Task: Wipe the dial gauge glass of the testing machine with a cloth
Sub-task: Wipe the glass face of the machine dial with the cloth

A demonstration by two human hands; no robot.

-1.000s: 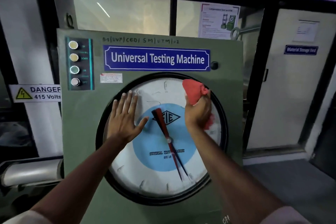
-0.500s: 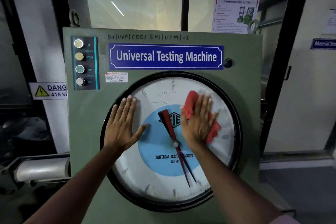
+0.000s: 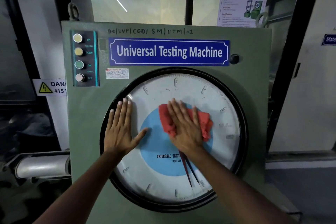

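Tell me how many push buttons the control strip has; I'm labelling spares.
4, stacked vertically on the strip left of the nameplate: UP button, DOWN button, ON button, OFF button. None seems hidden.

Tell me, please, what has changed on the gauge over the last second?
The right hand went from gripping the bunched red cloth near the top right of the dial glass to pressing it flat with open fingers, sliding down and left onto the blue centre. The camera view also shifted. The left hand stayed flat on the left of the glass; the pointers have not moved.
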